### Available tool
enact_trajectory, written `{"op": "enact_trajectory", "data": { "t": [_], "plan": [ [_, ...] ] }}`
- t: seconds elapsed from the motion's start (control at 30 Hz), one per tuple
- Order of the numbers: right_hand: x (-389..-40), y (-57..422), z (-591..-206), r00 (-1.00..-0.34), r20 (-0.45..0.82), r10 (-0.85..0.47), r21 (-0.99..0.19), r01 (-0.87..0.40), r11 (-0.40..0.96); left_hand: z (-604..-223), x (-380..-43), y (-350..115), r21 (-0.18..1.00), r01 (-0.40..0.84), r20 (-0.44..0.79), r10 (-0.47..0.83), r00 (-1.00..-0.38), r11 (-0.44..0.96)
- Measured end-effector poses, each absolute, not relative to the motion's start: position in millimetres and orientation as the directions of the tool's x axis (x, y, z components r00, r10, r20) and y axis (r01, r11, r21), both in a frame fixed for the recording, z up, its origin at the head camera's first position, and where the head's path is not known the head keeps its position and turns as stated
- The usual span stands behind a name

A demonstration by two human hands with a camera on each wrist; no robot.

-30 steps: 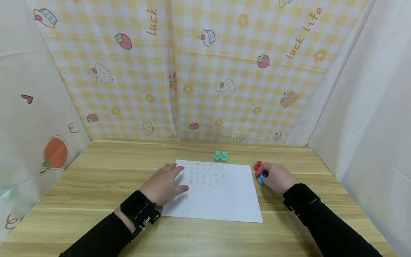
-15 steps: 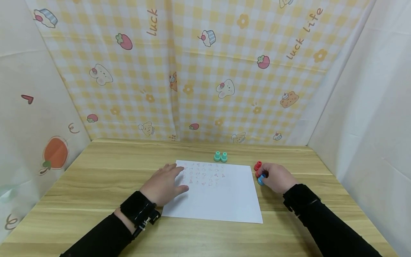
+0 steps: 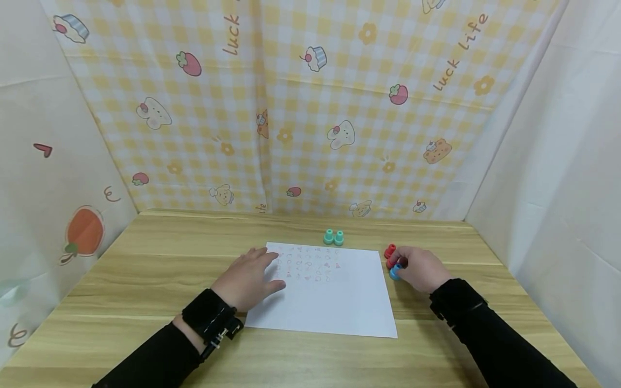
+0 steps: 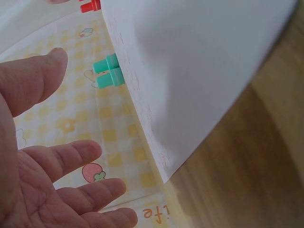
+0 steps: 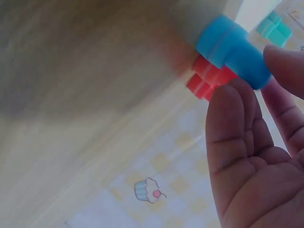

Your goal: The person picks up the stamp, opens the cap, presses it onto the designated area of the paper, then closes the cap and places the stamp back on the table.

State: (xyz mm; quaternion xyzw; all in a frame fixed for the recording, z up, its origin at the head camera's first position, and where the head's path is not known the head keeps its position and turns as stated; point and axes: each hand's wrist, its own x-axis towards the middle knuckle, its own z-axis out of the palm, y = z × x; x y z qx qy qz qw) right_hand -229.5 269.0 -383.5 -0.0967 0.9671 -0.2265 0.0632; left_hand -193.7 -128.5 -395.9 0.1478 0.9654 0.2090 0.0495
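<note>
My right hand (image 3: 421, 269) is at the right of the paper, thumb and fingertips pinching the narrow top of a small blue stamp (image 3: 395, 272). In the right wrist view the blue stamp (image 5: 230, 45) has a wide base and a narrower handle, with the thumb on one side and fingers on the other. Two red stamps (image 3: 390, 250) stand just behind it, one partly hidden by the fingers. My left hand (image 3: 247, 277) is spread, palm down, over the left edge of a white paper sheet (image 3: 339, 307), holding nothing. Rows of faint reddish marks cover the sheet's upper part.
Two green stamps (image 3: 333, 237) stand side by side behind the paper's far edge. The wooden table (image 3: 160, 253) ends at a yellow checked curtain (image 3: 301, 108); pale cloth hangs along the left and right sides.
</note>
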Motion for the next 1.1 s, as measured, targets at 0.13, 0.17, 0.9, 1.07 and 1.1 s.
{"op": "enact_trajectory", "data": {
  "t": [0.13, 0.17, 0.9, 1.07, 1.1],
  "plan": [
    [-227, 269, -375, -0.978, -0.086, -0.192, -0.446, -0.134, 0.885, -396, -194, -129, 0.418, 0.267, -0.032, 0.307, -0.951, 0.869],
    [-227, 268, -373, -0.979, -0.085, -0.183, -0.444, -0.127, 0.887, -397, -194, -129, 0.417, 0.269, -0.031, 0.309, -0.951, 0.868],
    [-264, 189, -340, -0.955, -0.029, -0.297, -0.304, -0.274, 0.912, -395, -190, -131, 0.42, 0.252, -0.013, 0.284, -0.959, 0.872],
    [-284, 172, -343, -0.944, -0.035, -0.327, -0.256, -0.308, 0.916, -396, -190, -131, 0.42, 0.255, -0.006, 0.283, -0.959, 0.871],
    [-288, 170, -344, -0.942, -0.038, -0.334, -0.244, -0.316, 0.917, -396, -190, -132, 0.421, 0.254, -0.005, 0.282, -0.959, 0.871]
  ]
}}
